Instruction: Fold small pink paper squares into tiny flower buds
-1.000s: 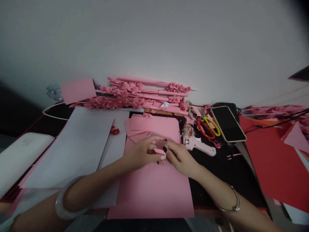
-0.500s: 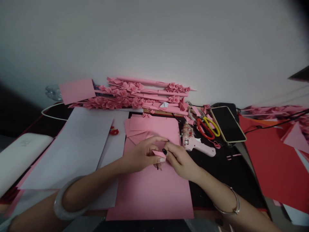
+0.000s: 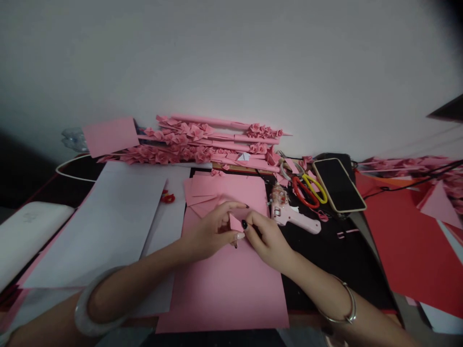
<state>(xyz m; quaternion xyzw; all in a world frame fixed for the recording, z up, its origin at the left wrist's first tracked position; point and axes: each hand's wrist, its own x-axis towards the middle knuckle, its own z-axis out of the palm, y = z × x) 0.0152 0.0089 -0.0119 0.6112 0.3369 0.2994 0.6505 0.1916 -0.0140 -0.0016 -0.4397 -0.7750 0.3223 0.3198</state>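
Between my hands is a small folded piece of pink paper [image 3: 236, 223]. My left hand [image 3: 208, 233] grips it from the left, thumb in front and forefinger stretched out above. From the right, my right hand [image 3: 268, 241] pinches its edge between thumb and forefinger. Both hands are over a large pink sheet [image 3: 224, 294], and my fingers hide part of the folded piece. Smaller pink paper squares [image 3: 202, 187] lie on the sheet just behind my left hand.
Right of the sheet lie a pink glue gun [image 3: 298, 219], scissors with red and yellow handles [image 3: 306, 192] and a phone [image 3: 340, 185]. White sheets [image 3: 97, 226] are at left, red paper [image 3: 412, 246] at right. Pink paper flowers on rolled stems [image 3: 188, 140] line the wall.
The folded pink paper has been tilted more upright, showing a larger face. Both hands stay close together around it. The whole view has shifted slightly.
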